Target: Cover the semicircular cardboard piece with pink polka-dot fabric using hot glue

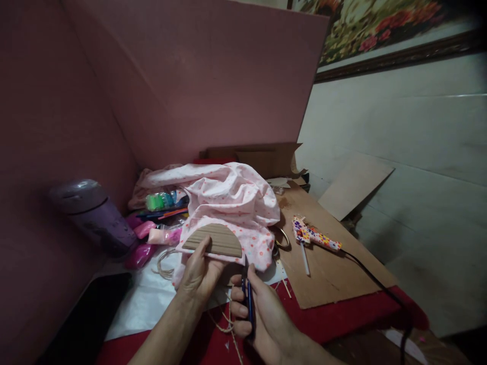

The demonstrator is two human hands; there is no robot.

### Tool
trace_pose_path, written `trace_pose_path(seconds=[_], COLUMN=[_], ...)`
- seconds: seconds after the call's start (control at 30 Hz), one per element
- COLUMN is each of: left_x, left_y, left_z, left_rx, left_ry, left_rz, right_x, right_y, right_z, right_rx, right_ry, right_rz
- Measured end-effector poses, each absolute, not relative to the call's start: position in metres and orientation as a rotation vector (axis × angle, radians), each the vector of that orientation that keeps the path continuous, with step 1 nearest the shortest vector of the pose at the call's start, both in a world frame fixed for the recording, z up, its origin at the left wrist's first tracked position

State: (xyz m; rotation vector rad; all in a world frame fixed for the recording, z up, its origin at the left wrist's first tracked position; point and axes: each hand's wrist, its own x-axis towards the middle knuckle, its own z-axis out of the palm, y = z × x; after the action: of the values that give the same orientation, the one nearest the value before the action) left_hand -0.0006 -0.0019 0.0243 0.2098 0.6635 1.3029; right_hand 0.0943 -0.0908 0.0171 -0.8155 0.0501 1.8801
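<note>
Cardboard semicircle (216, 241) pinched in left hand (198, 274), scissors (249, 304) gripped right (262, 317)

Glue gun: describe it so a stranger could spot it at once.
Right of the pink cloth lies a brown board. On it rests the glue gun, trailing a black cord. Its white body with bright flower print sets it apart.

A brown ribbed half-round cardboard piece (215, 240) is held up flat-edge down, beside blue-handled scissors (248, 304).
</note>
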Motion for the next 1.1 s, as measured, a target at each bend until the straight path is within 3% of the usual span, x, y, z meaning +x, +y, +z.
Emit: trace_pose_path(seconds=[1.1], left_x=[0.000], left_y=[-0.003], left_z=[0.024], left_rx=[0.207], left_ry=[0.686], left_rz=[1.333], right_x=[0.089], right_y=[-0.087], right_z=[0.004], right_rx=[-0.769], right_ry=[0.043], right_rz=[1.750])
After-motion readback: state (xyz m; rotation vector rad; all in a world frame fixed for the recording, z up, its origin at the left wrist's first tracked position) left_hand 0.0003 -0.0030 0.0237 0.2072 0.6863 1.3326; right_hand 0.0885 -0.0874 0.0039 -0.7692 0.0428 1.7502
